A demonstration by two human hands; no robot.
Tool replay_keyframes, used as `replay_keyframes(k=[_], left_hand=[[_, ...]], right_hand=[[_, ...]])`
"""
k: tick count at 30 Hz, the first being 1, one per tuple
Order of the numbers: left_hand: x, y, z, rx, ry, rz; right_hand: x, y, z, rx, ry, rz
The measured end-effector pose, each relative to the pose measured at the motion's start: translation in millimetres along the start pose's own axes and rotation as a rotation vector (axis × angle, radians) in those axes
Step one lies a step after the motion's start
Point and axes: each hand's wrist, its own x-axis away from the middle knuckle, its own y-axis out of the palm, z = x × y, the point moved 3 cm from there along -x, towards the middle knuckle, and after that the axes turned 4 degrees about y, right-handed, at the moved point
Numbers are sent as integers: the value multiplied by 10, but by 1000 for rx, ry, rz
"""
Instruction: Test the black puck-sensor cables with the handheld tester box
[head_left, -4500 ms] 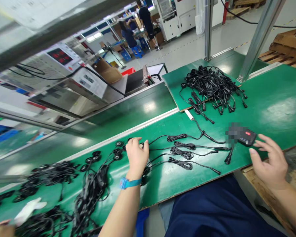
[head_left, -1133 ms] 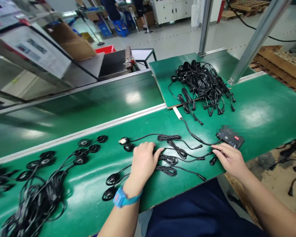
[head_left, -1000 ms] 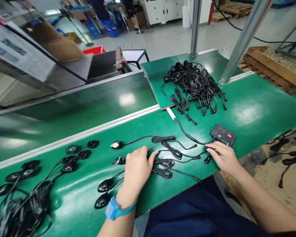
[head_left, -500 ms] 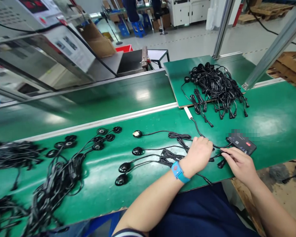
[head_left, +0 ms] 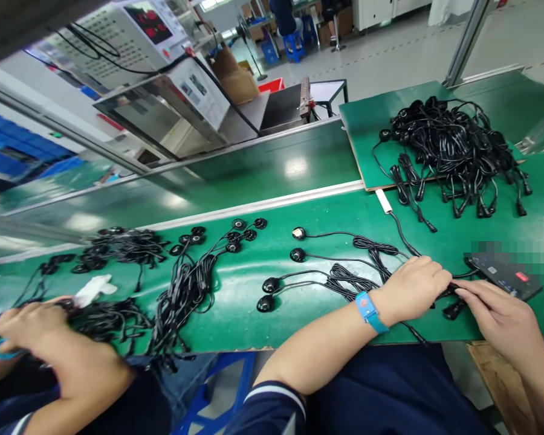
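Note:
My left hand [head_left: 416, 286], with a blue wrist strap [head_left: 370, 310] behind it, is closed on a black cable connector. Facing it, my right hand [head_left: 498, 308] pinches another black cable end, and the two meet at the fingertips. My fingers partly hide where the connectors come together. Just below lies a loose connector [head_left: 453, 310]. Behind my right hand is a flat black box [head_left: 503, 269] with a red label. To the left, several round black lamp-like heads [head_left: 298, 255] lie on the green table, their coiled cables [head_left: 351, 279] running toward my left hand.
A large heap of black cables [head_left: 453, 142] sits on a raised green board [head_left: 362, 121]. Bundled cables [head_left: 185, 290] lie to the left, near a co-worker's hands [head_left: 31, 326] and a white glove-like item [head_left: 95, 289]. A white plug piece [head_left: 383, 202] lies beyond my left hand.
The view has swung left, bringing a co-worker's arms into sight. My hands have come closer together, and the cable ends now meet between them.

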Motion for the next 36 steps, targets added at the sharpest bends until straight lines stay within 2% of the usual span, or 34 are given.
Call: replay_keyframes(k=[5, 9, 14, 18, 24, 28, 30, 32, 35, 36], left_hand=[[-87, 91, -114, 257, -5, -27], [-143, 52, -149, 339, -22, -73], [-117, -97, 1, 89, 128, -40], [-57, -102, 103, -100, 161, -12], [-102, 27, 108, -125, 164, 14], [-102, 28, 91, -100, 170, 54], [40, -89, 44, -119, 108, 136], [335, -311, -76, -162, -50, 324], [1009, -723, -424, -280, -465, 671], [1236, -831, -566, -333, -612, 721]], right_hand=[[13, -11, 18, 19, -8, -9], [38, -15, 86, 62, 18, -14], [15, -81, 214, 29, 46, -14], [-5, -109, 275, 43, 50, -83], [55, -72, 409, 110, 50, -22], [11, -23, 268, 113, -8, -9], [-31, -14, 120, 98, -42, 11], [-57, -12, -9, 86, -45, 48], [-56, -11, -102, 75, -9, 115], [-48, -10, -108, 68, 1, 131]])
